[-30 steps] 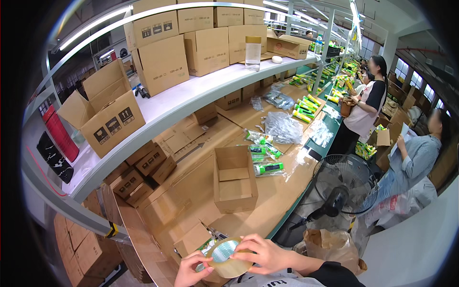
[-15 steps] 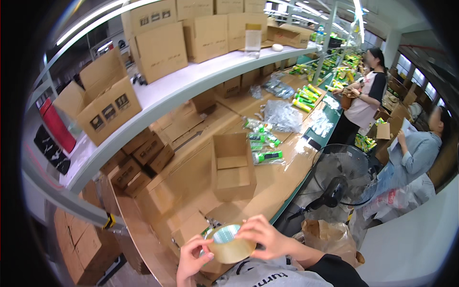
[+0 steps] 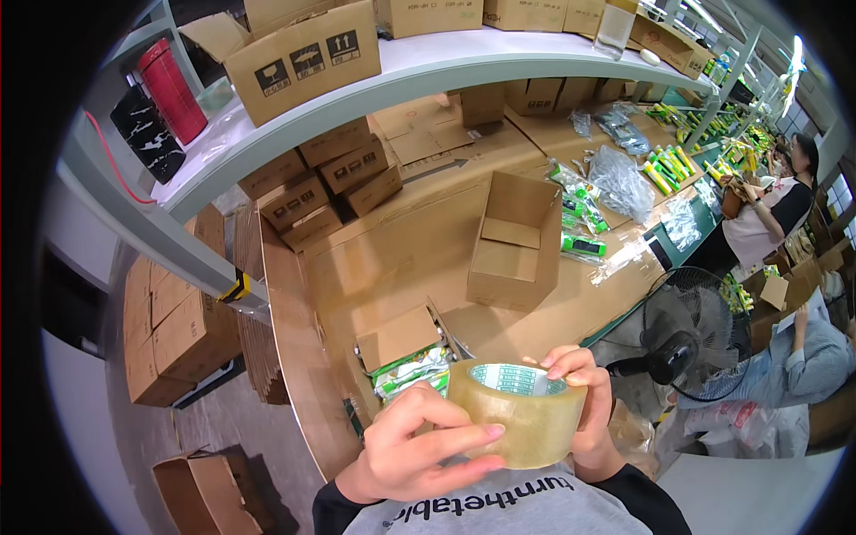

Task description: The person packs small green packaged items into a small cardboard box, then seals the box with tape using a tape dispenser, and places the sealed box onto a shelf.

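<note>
A wide roll of clear yellowish packing tape (image 3: 517, 428) is held up in front of my chest, its printed white and teal core facing up. My right hand (image 3: 588, 401) grips it by the right side, with fingers hooked over the rim at the core. My left hand (image 3: 419, 446) is on the left side, the fingertips pressed against the roll's outer face. Just behind the roll is an open carton (image 3: 401, 339) with green and white packets (image 3: 415, 373) inside. Farther off, an open, taller carton (image 3: 513, 267) stands on the cardboard-covered table.
Green-labelled packets (image 3: 580, 209) and clear plastic bags (image 3: 620, 183) lie beyond the tall carton. A shelf (image 3: 428, 62) carrying cartons crosses above the table. A black fan (image 3: 682, 348) stands at the right, near two people. Stacked cartons (image 3: 178, 321) stand at the left.
My view has swung left and down. The tape roll is now nearer and higher, and my left fingers have moved from its rim onto its outer face.
</note>
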The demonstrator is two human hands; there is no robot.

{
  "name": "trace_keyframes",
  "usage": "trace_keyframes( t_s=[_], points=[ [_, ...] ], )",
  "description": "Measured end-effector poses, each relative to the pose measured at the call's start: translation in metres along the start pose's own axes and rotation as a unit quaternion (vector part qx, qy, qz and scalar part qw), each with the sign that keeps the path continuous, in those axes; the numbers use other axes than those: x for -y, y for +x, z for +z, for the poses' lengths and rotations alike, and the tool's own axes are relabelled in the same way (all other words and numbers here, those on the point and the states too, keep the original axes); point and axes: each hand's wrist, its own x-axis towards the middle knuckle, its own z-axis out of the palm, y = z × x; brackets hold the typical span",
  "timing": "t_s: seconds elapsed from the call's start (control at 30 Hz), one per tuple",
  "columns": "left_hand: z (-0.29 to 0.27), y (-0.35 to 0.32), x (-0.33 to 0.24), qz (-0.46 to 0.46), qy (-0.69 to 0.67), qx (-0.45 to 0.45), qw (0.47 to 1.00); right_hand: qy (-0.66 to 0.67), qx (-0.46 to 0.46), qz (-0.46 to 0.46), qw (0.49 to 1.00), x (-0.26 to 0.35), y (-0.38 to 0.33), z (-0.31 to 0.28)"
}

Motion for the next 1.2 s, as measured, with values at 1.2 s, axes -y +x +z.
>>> trace_keyframes(
  t_s=[1.2],
  points=[
    [0.029,-0.016,0.041,0.170,-0.057,-0.081,0.980,-0.030,0.057,0.053,0.997,0.006,-0.003,0.003]
  ],
)
